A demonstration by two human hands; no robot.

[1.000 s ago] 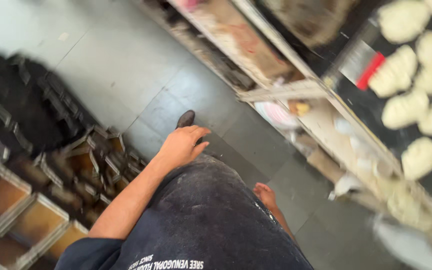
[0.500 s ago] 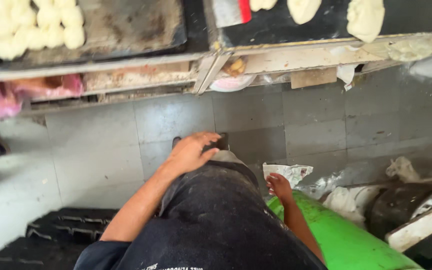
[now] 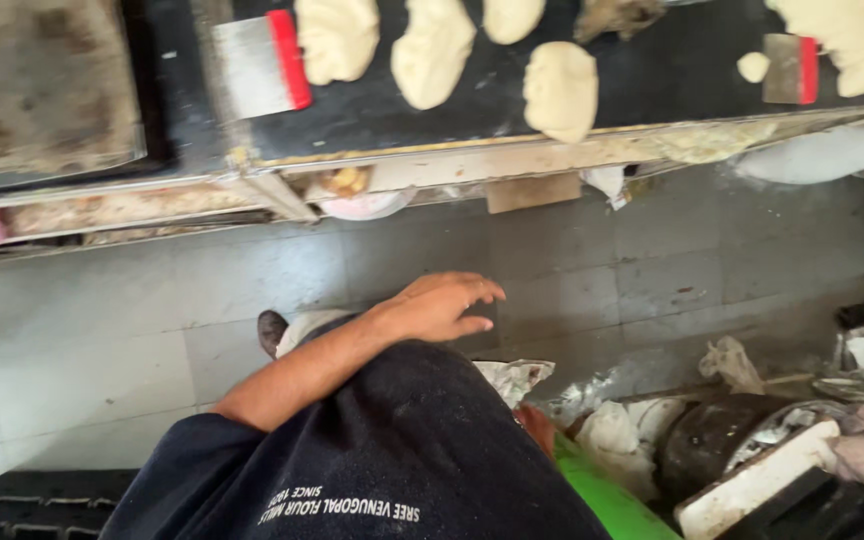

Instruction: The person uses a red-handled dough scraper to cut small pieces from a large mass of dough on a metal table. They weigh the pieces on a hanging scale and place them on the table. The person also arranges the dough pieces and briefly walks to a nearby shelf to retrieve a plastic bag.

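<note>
Fingers [image 3: 472,295] of the left hand [image 3: 442,308] were stretched out and a little spread, holding nothing, with the palm turned down over the grey tiled floor [image 3: 102,340]. This hand hung in the air in front of the person's dark shirt [image 3: 392,470], well apart from the tabletop [image 3: 672,70] at the far side. The right hand [image 3: 537,428] was mostly hidden behind the shirt, low and near, so I cannot tell if its fingers were wide or closed; it was just beside a bright green object [image 3: 607,500] and a crumpled white cloth [image 3: 514,378].

On the dark tabletop lay several pale dough pieces [image 3: 560,90] in a row. A metal scraper with a red handle [image 3: 257,65] lay to the left of them, and a second scraper [image 3: 790,68] lay at the far right, beside a larger mass of dough [image 3: 852,40]. At the near right, on the floor, stood a dark round pot [image 3: 712,440] with white rags around it.
</note>
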